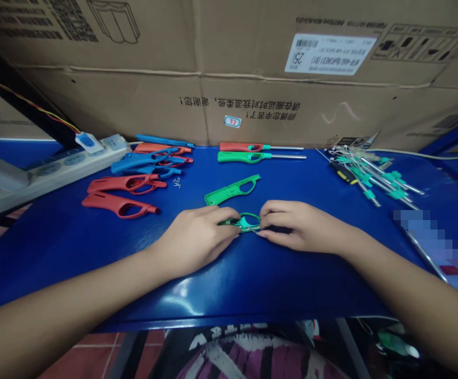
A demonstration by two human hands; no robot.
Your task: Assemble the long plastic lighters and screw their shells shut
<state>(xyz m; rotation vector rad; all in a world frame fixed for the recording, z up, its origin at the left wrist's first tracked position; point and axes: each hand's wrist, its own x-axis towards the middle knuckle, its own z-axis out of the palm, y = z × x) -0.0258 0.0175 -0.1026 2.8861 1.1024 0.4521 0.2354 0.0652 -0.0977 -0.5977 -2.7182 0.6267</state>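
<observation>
Between my hands, low over the blue table, is a green lighter casing half (248, 217) with a teal trigger (245, 223) in it. My left hand (202, 234) is closed on its left end, thumb and fingers pinching. My right hand (298, 226) pinches the other end, where a thin part shows that I cannot make out. The rest of the casing is hidden behind my fingers. Just beyond lies a loose green casing half (231, 190). Farther back are a whole green lighter (245, 157) and a red lighter (237, 147), both with metal tubes.
Red casing halves (120, 204) and blue casing halves (142, 162) lie left, beside small screws (177, 182) and a power strip (63, 166). At right are metal tubes with teal parts (387, 176) and a screwdriver (342, 172). A cardboard box (153, 100) stands behind.
</observation>
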